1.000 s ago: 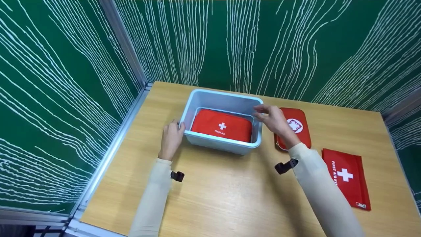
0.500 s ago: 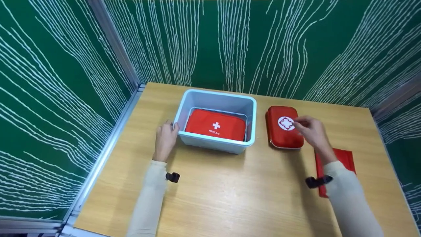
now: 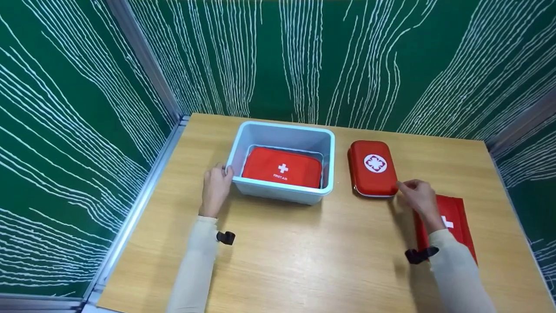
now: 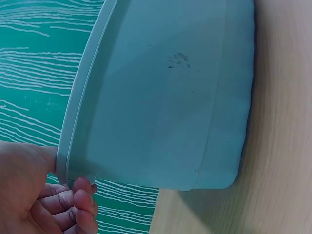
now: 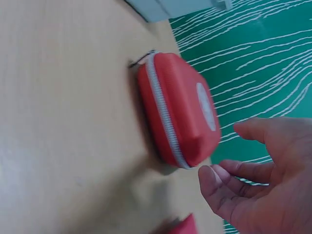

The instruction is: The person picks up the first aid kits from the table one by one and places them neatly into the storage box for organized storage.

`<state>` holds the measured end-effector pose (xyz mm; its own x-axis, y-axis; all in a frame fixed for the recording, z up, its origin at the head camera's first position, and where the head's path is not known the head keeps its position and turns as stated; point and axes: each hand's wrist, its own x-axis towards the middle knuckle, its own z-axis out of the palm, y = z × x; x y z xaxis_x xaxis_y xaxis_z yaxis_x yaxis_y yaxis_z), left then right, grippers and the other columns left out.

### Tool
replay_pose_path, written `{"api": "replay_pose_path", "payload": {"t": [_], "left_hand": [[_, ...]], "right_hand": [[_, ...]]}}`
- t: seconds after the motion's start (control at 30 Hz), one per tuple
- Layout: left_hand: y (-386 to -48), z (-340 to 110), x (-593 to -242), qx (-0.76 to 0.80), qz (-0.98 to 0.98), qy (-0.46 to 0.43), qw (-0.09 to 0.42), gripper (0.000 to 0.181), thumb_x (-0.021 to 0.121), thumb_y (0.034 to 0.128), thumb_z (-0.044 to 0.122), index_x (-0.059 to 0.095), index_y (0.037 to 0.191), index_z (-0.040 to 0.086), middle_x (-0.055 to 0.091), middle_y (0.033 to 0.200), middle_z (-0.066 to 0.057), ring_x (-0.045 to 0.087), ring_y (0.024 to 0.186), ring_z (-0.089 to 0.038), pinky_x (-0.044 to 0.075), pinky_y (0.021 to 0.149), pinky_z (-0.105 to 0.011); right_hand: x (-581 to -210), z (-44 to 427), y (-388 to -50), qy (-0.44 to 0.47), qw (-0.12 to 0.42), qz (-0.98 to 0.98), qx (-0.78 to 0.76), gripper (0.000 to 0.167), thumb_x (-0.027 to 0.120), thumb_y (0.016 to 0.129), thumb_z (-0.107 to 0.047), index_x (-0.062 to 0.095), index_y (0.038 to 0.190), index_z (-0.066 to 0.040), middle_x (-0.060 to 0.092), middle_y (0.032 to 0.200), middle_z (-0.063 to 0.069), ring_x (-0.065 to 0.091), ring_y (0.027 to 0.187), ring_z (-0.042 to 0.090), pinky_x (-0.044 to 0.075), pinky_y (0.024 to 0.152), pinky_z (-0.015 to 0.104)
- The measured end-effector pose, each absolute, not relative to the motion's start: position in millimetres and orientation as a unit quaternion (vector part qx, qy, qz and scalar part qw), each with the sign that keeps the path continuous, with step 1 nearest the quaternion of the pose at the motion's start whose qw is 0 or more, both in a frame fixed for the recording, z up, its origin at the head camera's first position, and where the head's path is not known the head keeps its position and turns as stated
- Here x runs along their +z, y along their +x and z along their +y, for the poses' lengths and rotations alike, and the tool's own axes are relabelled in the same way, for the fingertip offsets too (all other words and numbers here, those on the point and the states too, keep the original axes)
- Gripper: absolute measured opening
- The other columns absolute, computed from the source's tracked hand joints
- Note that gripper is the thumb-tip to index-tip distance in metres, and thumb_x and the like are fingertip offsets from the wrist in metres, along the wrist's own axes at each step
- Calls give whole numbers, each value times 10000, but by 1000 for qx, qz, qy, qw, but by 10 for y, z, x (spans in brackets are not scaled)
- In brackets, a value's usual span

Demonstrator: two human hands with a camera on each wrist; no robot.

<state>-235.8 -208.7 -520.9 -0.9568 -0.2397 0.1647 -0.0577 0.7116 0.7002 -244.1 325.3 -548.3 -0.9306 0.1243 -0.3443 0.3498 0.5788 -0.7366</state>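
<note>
My left hand [image 3: 216,188] pinches the left front corner of the light blue plastic bin [image 4: 161,107], thumb over the rim and fingers curled below it. Inside the bin lies a red first aid pouch [image 3: 282,168] with a white cross. My right hand [image 3: 419,200] hovers at the lower right corner of a red zippered hard case [image 3: 372,169] that bears a white round emblem. In the right wrist view the hard case [image 5: 178,109] stands apart from the thumb and loosely bent fingers, which hold nothing.
A flat red first aid kit bag [image 3: 454,217] lies on the wooden table [image 3: 304,252], partly covered by my right hand and sleeve. Green panels [image 3: 299,56] with white wavy lines stand behind the table and at its sides.
My right hand has moved from the bin's right side across to the right, then down to the lower corner of the hard case. My left hand has stayed on the bin.
</note>
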Motion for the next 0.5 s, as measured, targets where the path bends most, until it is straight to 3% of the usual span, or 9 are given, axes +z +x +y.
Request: {"api": "replay_pose_path", "payload": {"t": [0.23, 0.5], "left_hand": [[-2340, -2093, -5205, -380, -916, 83, 103, 282, 488, 999, 258, 598, 893, 21, 479, 686, -59, 490, 638, -184, 404, 573, -286], [-2350, -2095, -5205, -375, -916, 77, 118, 281, 495, 989, 252, 594, 860, 23, 452, 658, -41, 470, 622, -178, 390, 564, -290]], "right_hand": [[-5621, 3108, -2482, 188, 176, 854, -452, 920, 500, 879, -684, 353, 1434, 35, 564, 1078, 163, 568, 924, 278, 495, 775, 325], [-5714, 2889, -2583, 230, 165, 851, -443, 915, 513, 862, -697, 350, 1361, 51, 511, 1116, 135, 534, 968, 262, 454, 765, 298]]}}
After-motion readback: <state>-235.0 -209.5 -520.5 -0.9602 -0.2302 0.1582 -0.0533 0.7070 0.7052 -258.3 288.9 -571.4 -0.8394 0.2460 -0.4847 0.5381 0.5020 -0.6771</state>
